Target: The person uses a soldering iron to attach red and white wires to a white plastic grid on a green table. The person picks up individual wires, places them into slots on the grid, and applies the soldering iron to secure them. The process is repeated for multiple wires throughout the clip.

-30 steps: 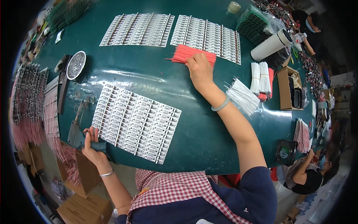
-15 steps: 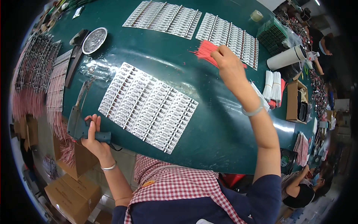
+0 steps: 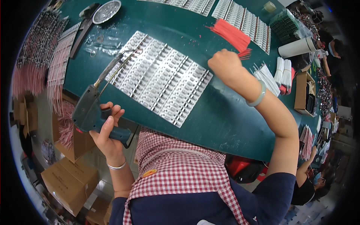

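Note:
My left hand (image 3: 108, 139) is wrapped round the handle of a dark green soldering gun (image 3: 87, 108). The gun's long tip reaches over the upper left part of a pale metallic panel (image 3: 159, 86), which carries rows of small parts. Whether the tip touches the panel cannot be seen. Just off the panel's right corner, my right hand (image 3: 226, 64) is closed, knuckles up. Its fingertips are hidden, so anything pinched in them cannot be made out. Beyond that hand a flat bundle of thin red wires (image 3: 231, 34) lies on the green table (image 3: 228, 120).
Two more panels (image 3: 245, 22) lie at the back. At the far left are a metal dish (image 3: 106, 12) and stacked panels with pink wires (image 3: 35, 63). To the right are white wire bundles (image 3: 279, 71), a white bottle (image 3: 297, 47) and an open carton (image 3: 303, 92). Co-workers sit beyond.
My right hand has left the red wires and come nearer the panel. The soldering gun has risen, its tip now over the panel's upper left. The whole view has shifted.

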`<state>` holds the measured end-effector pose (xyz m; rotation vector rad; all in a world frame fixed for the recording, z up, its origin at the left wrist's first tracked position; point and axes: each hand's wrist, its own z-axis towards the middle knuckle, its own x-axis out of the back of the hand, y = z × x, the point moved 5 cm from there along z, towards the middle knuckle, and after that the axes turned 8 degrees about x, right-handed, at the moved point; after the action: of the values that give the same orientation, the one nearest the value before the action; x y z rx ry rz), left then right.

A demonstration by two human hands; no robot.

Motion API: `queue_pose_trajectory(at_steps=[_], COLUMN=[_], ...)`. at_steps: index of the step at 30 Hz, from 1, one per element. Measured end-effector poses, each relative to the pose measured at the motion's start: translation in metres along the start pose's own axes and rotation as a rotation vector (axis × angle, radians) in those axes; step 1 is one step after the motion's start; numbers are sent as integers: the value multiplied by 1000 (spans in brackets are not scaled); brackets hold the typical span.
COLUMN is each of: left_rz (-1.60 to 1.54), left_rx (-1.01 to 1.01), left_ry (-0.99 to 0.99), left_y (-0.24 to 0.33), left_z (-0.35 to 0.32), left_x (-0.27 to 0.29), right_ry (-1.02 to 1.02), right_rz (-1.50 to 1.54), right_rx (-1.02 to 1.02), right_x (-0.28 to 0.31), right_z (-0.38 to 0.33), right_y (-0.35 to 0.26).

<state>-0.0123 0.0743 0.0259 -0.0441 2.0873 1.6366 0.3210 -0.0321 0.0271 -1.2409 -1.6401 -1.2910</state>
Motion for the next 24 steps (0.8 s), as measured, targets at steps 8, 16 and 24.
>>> queue_pose_trajectory(at_steps=[8, 16, 24], left_rz=[182, 358, 724], left_rx=[118, 171, 127], left_ry=[-105, -176, -325], left_y=[-9, -23, -25], left_z=[-42, -90, -124], left_x=[18, 47, 55], right_ry=[730, 911, 906], right_rz=[604, 859, 739], right_rx=[-162, -288, -302], right_x=[24, 6, 0], right_z=[-86, -106, -112], right_y=[-61, -170, -192])
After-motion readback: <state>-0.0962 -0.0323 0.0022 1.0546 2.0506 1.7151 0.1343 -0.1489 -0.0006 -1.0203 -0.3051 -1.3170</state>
